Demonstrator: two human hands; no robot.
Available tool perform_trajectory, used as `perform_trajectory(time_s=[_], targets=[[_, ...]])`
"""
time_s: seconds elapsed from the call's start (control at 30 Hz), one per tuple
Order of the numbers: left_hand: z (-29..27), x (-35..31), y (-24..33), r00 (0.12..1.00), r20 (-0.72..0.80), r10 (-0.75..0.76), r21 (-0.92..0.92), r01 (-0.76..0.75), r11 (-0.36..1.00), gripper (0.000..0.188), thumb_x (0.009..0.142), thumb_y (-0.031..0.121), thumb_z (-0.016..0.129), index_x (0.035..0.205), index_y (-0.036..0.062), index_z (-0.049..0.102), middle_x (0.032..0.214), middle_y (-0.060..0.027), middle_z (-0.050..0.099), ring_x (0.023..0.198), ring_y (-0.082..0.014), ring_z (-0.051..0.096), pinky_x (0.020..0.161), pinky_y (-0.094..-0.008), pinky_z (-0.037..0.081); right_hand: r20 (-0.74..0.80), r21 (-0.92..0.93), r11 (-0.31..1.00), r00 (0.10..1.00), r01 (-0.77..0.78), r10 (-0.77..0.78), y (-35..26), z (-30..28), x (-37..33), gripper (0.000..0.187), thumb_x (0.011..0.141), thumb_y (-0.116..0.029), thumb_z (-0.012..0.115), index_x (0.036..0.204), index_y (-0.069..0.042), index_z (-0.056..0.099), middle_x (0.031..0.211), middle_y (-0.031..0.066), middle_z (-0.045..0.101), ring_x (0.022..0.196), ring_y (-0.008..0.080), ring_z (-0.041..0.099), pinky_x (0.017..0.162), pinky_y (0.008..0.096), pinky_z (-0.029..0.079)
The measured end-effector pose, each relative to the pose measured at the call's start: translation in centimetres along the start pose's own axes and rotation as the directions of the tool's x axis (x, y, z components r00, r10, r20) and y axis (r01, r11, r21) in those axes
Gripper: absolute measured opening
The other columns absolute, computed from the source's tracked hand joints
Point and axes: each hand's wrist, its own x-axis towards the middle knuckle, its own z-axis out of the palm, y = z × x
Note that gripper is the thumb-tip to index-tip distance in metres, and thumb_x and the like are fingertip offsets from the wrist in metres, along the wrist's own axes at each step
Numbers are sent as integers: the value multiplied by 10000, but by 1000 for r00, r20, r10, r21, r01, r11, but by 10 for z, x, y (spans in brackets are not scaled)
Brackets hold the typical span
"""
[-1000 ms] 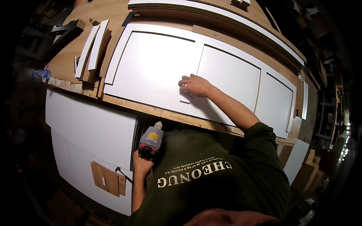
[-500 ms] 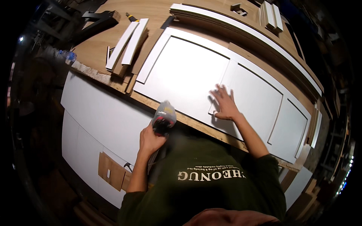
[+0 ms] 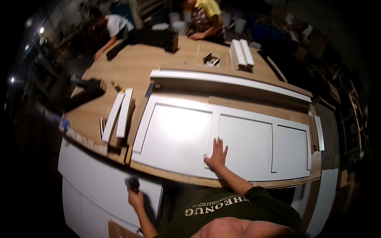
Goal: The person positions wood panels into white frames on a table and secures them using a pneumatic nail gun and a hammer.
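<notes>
My left hand (image 3: 135,199) is closed round the grip of a dark pistol-grip power tool (image 3: 134,185), held beside the near edge of the bench; its exact kind is blurred. Spread flat, my right hand (image 3: 216,156) rests on a large white framed panel (image 3: 246,139) with nothing in its fingers. Strips divide the panel into three recessed fields, and it lies along the near edge of the bench.
Stacked white-faced boards (image 3: 230,81) run behind the panel. Loose white strips (image 3: 124,115) lie left, more white strips (image 3: 242,53) far right. A white sheet (image 3: 91,178) leans below the bench (image 3: 151,59). Two people stand at the far side, one in a yellow top (image 3: 210,8).
The view has tilted up, bringing the far side and two people in. My left hand has moved the power tool left, away from the panel's edge. My right hand remains on the panel.
</notes>
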Motion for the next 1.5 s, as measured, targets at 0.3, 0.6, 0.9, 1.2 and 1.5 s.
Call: perform_trajectory(time_s=[0.3, 0.6, 0.9, 1.2, 1.5], targets=[[102, 29, -159, 941, -137, -310, 94, 324, 941, 430, 760, 262, 677, 1073, 19, 511, 961, -243, 647, 888, -405, 634, 764, -499, 510, 11, 22, 1000, 1000, 3, -3, -6, -13, -7, 954, 740, -390, 626, 1466, 8, 153, 1533, 213, 129, 1444, 315, 53, 1132, 543, -14], [161, 39, -158, 871, -7, -492, 175, 486, 856, 614, 727, 226, 763, 1219, 32, 452, 1083, -163, 575, 922, -362, 631, 783, -456, 530, 27, -27, 999, 999, 46, -45, -2, -9, -5, 936, 772, -418, 599, 1461, 29, 150, 1524, 244, 118, 1440, 340, 45, 1131, 549, -13], [103, 48, -109, 925, -181, -334, 289, 375, 881, 519, 761, 331, 682, 1154, 26, 534, 977, -184, 606, 861, -346, 635, 707, -441, 522, 35, -59, 996, 998, 62, -60, -1, -12, -5, 947, 786, -460, 583, 1465, 26, 137, 1523, 251, 114, 1436, 353, 62, 1128, 559, 10], [58, 93, 159, 911, -168, 377, -332, -412, 848, 469, 684, 23, 653, 1135, 1, 528, 999, -175, 531, 870, -316, 561, 719, -381, 487, 47, 15, 999, 998, 35, -36, 2, -18, -3, 908, 780, -454, 607, 1457, -7, 200, 1513, 238, 153, 1434, 335, 83, 1139, 532, 20], [148, 93, 349, 526, -155, 836, -208, -845, 493, 487, 737, 145, 677, 1174, 11, 509, 1190, -214, 463, 1156, -373, 394, 1029, -512, 271, -14, 111, 992, 998, 60, -59, 6, -15, 0, 846, 796, -485, 613, 1431, -32, 286, 1494, 207, 231, 1418, 309, 164, 1141, 501, 88]])
